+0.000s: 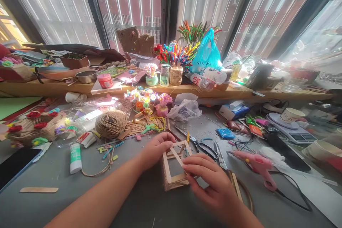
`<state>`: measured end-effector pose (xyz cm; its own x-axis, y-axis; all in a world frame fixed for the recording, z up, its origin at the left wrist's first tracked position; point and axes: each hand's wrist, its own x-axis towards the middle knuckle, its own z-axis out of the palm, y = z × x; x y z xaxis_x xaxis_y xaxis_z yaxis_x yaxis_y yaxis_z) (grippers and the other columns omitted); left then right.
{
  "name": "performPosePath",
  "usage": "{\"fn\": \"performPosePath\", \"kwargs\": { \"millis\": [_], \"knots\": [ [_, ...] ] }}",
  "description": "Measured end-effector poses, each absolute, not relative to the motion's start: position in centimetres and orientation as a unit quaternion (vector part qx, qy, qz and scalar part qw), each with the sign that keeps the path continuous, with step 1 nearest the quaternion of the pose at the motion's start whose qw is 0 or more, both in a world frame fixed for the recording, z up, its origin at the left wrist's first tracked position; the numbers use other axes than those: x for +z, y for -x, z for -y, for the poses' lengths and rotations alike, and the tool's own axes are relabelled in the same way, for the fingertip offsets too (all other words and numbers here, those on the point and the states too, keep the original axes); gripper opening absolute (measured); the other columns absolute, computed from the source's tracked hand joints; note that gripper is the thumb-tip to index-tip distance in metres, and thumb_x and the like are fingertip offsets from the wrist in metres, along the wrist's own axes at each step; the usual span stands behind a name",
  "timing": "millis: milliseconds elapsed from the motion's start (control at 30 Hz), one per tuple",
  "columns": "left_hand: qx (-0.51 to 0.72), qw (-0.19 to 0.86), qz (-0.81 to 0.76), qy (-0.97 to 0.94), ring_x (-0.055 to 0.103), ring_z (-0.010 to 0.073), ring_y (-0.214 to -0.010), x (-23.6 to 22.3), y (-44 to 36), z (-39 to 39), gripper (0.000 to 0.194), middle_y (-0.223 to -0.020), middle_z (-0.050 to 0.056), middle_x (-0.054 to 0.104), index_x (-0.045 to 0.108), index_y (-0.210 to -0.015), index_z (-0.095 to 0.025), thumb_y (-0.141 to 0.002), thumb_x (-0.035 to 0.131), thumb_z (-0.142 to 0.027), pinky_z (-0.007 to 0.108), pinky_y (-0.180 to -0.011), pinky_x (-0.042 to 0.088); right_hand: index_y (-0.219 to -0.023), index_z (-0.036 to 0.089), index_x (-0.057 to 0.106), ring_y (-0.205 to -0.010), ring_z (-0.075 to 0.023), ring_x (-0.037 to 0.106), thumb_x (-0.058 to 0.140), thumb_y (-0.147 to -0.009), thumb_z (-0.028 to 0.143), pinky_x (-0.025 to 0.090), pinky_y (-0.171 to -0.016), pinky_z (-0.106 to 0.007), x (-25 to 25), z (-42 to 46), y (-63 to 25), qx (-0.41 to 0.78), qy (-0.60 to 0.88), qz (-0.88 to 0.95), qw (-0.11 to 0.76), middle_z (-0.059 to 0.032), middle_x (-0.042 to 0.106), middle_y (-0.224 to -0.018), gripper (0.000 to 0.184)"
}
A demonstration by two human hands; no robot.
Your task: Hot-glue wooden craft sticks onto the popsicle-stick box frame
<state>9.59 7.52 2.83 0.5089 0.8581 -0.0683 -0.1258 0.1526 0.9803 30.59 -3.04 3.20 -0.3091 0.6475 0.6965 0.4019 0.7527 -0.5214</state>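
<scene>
A small box-like frame of wooden craft sticks (166, 167) stands on the grey table in front of me. My left hand (157, 149) is closed at its far left corner, thumb and fingers on the top edge. One loose-looking craft stick (176, 157) lies slantwise across the frame's open top. Its near end is pinched in the fingers of my right hand (205, 174), which partly hides the frame's right side. Through the top, more sticks show on the frame's lower levels.
Right of my hands lie scissors (207, 150), a second metal tool (221, 156) and a pink glue gun (256, 164) with its cord. To the left are a twine ball (110, 124), a glue stick (75, 158), a single craft stick (39, 190) and a phone (17, 167).
</scene>
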Motion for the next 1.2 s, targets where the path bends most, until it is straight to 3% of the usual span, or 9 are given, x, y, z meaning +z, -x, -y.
{"fn": "performPosePath", "kwargs": {
  "millis": [200, 567, 1200],
  "knots": [
    [0.351, 0.712, -0.332, -0.509, 0.045, 0.0118, -0.065, 2.1, -9.5, -7.6, 0.028, -0.073, -0.004, 0.057, 0.065, -0.085, -0.018, -0.074, 0.081, -0.039, 0.024, -0.062, 0.036, -0.118, 0.02, 0.076, -0.109, -0.0247, 0.075, 0.066, -0.091, 0.0, 0.065, -0.096, -0.04, 3.4, 2.9, -30.4, 0.111, 0.328, 0.799, 0.491, -0.0107, 0.083, -0.11, 0.035],
    [0.353, 0.719, -0.341, -0.492, 0.05, 0.013, -0.069, 1.7, -9.4, -7.4, 0.049, -0.075, -0.002, 0.059, 0.057, -0.079, -0.019, -0.076, 0.088, -0.057, 0.024, -0.066, 0.039, -0.11, 0.019, 0.076, -0.098, -0.0244, 0.08, 0.066, -0.09, -0.002, 0.068, -0.089, -0.036, 4.1, 3.0, -30.2, 0.093, 0.336, 0.79, 0.504, -0.0086, 0.084, -0.095, 0.031],
    [0.358, 0.715, -0.341, -0.494, 0.051, 0.0127, -0.069, 1.8, -9.4, -7.1, 0.044, -0.076, -0.002, 0.062, 0.064, -0.083, -0.018, -0.074, 0.09, -0.052, 0.024, -0.068, 0.042, -0.101, 0.024, 0.071, -0.098, -0.0239, 0.072, 0.068, -0.092, 0.007, 0.061, -0.094, -0.038, 2.9, 3.7, -29.5, 0.116, 0.393, 0.752, 0.516, -0.0049, 0.079, -0.093, 0.02]
  ]
}}
